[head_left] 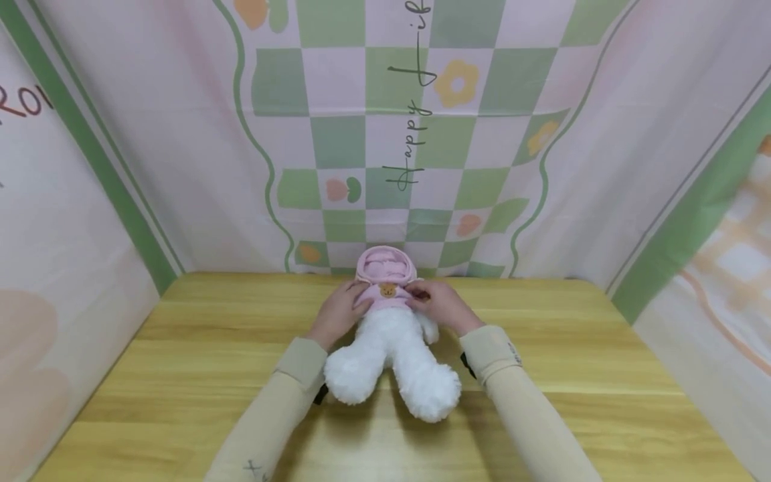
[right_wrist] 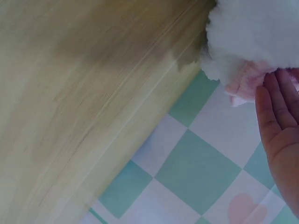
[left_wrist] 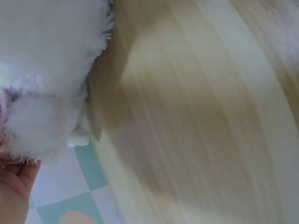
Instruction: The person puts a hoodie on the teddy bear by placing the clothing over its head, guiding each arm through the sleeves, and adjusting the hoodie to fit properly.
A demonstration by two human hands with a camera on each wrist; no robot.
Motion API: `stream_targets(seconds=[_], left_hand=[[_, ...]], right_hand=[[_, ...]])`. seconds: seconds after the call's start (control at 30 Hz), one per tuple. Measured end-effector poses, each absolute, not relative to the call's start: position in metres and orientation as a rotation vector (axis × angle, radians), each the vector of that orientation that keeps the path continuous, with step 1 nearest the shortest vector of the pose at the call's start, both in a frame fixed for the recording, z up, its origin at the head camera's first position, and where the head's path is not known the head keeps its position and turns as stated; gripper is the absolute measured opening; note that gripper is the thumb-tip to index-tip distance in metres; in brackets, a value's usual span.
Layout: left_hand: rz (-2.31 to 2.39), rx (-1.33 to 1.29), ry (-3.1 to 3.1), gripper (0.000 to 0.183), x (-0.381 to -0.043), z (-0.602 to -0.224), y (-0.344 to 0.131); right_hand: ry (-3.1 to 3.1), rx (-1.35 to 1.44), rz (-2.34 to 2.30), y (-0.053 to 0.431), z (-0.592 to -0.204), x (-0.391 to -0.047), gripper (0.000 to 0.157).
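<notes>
A white plush toy [head_left: 391, 335] lies on the table with its two fluffy legs toward me. It wears a small pink hoodie [head_left: 370, 295] with a brown bear face on the front; the hood stands round and open at the far end, and the toy's head is hidden. My left hand [head_left: 338, 311] grips the hoodie's left side, thumb on the front. On the other side my right hand [head_left: 444, 304] pinches the pink cloth near the sleeve, above a white arm [head_left: 429, 329]. In the right wrist view its fingers [right_wrist: 267, 112] lie against the pink fabric.
The toy rests on a wooden table [head_left: 542, 375] near its back edge. Right behind hangs a green and white checkered cloth [head_left: 337, 140] with flowers and lettering. Printed cloth walls [head_left: 66, 254] rise at both sides.
</notes>
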State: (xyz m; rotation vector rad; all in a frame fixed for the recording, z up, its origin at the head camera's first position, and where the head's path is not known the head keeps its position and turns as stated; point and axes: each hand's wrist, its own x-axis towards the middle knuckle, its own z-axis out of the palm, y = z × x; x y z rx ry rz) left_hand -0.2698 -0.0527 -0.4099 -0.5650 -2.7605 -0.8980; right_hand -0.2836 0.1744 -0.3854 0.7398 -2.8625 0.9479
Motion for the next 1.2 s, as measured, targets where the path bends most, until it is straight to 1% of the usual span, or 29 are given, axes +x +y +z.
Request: stream_targets(seconds=[0.3,0.43,0.5,0.67,0.73,0.8,0.83,0.93,1.03,1.1,1.2], left_hand=[[-0.861,-0.592,-2.776,0.044,-0.264,-0.412,-0.061],[-0.858,-0.617,-2.798,0.045,-0.262,-0.409,-0.063],[-0.873,-0.624,-2.835,0.051,-0.261,-0.407,-0.064],[-0.817,-0.676,-2.947,0.075,-0.260,-0.398,-0.069],[-0.776,-0.736,-2.946,0.078,-0.260,-0.395,-0.073],[-0.743,-0.792,-2.916,0.074,-0.260,-0.393,-0.078],[-0.724,-0.820,-2.886,0.069,-0.260,-0.392,-0.080],[-0.636,-0.858,-2.760,0.047,-0.259,-0.392,-0.085],[-0.571,-0.861,-2.617,0.031,-0.259,-0.393,-0.085],[-0.560,-0.853,-2.562,0.025,-0.258,-0.390,-0.084],[-0.578,-0.836,-2.519,0.024,-0.259,-0.386,-0.081]], right_hand=[[-2.897,0.767,1.023,0.177,-0.386,-0.280,0.018],[-2.917,0.796,1.038,0.181,-0.383,-0.278,0.019],[-2.938,0.814,1.043,0.183,-0.383,-0.278,0.023],[-3.008,0.861,1.013,0.187,-0.381,-0.280,0.039],[-3.010,0.898,0.969,0.189,-0.379,-0.279,0.038],[-2.996,0.919,0.921,0.189,-0.378,-0.279,0.033],[-2.977,0.933,0.894,0.190,-0.377,-0.278,0.030],[-2.934,0.913,0.807,0.191,-0.376,-0.277,0.023],[-2.860,0.864,0.742,0.190,-0.375,-0.275,0.020],[-2.801,0.814,0.722,0.189,-0.374,-0.274,0.019],[-2.701,0.722,0.726,0.187,-0.370,-0.274,0.019]])
